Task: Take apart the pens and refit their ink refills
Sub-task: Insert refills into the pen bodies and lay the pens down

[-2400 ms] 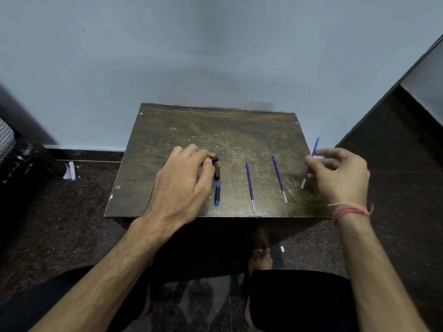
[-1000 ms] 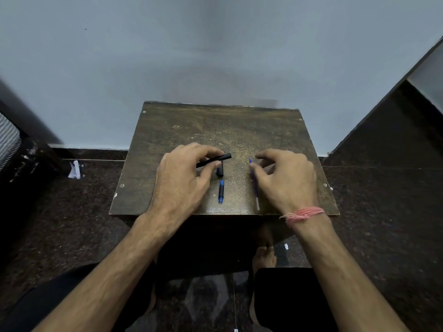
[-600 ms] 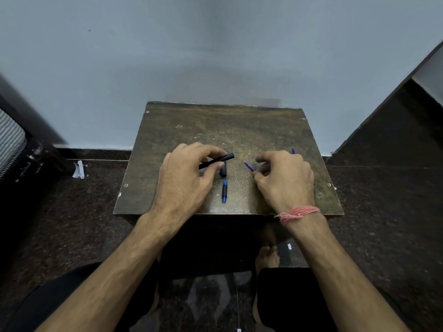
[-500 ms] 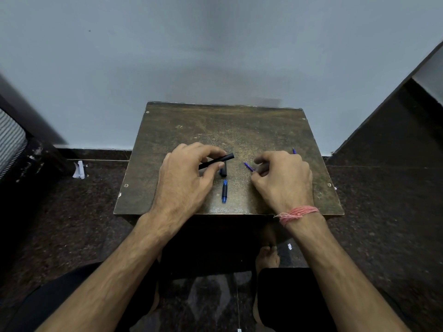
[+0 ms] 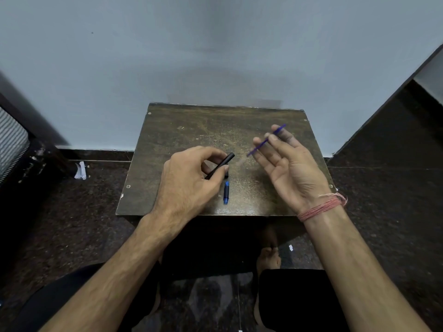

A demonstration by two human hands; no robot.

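The brown surface (image 5: 182, 130) stands against the wall with dark floor on both sides; its far half is bare, and its near edge lies just past both wrists. Above its middle the left hand (image 5: 189, 178) curls thumb and fingers round a black barrel (image 5: 220, 165) — open end aimed right, toward the raised right hand (image 5: 287, 164), palm up, fingers loosely spread, a thin blue refill (image 5: 266, 140) pinched at the fingertips. A short blue piece (image 5: 226, 192) lies near the front edge, a black bit just behind it.
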